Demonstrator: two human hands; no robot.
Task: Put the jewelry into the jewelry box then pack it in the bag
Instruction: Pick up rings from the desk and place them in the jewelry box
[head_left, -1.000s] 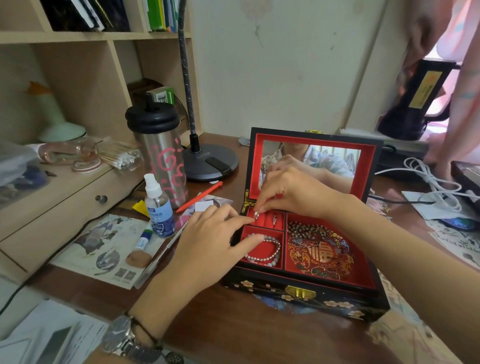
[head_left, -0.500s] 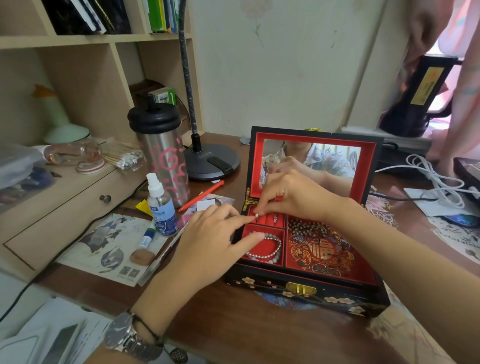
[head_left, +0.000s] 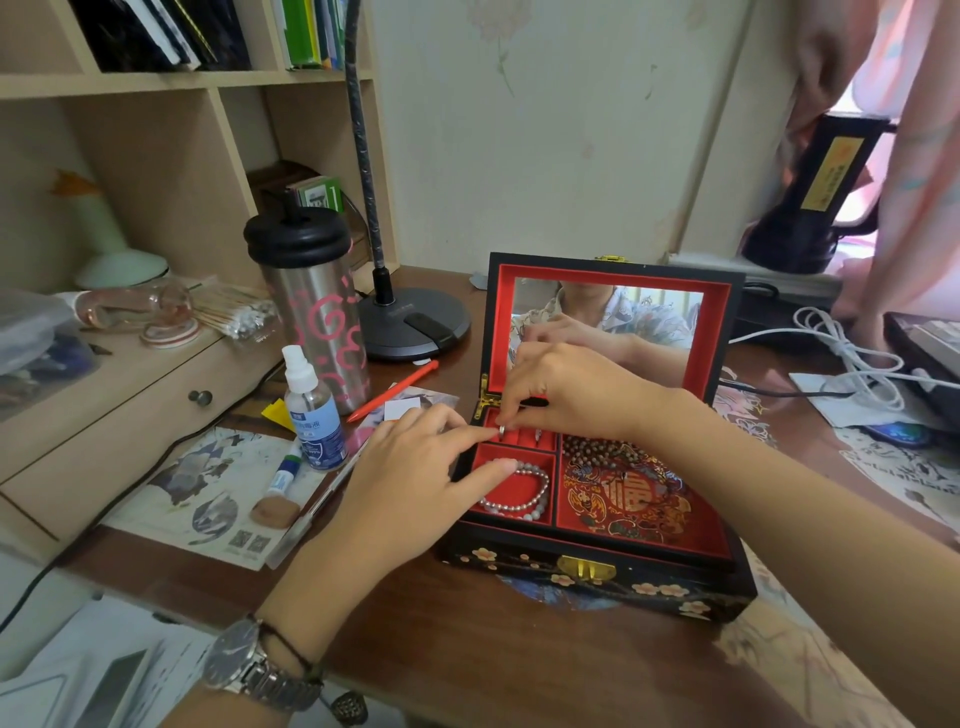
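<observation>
Pinching a small silver ring (head_left: 502, 429) with right hand (head_left: 566, 387) over the jewelry box (head_left: 597, 571) back-left compartment, left hand (head_left: 415, 467) loose, forefinger touching ring, pearl bracelet (head_left: 514, 493) front-left.

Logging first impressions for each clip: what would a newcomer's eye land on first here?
The open red-lined jewelry box at centre, its lid mirror upright. Over its rear-left compartment the right hand pinches a small silver ring, the left hand alongside. A pearl bracelet lies front-left, dark beads at right.

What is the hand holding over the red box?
The right hand pinches a small silver ring by its band between the fingertips, over the black lacquered jewelry box's back-left red compartment. The left hand holds nothing.
</observation>
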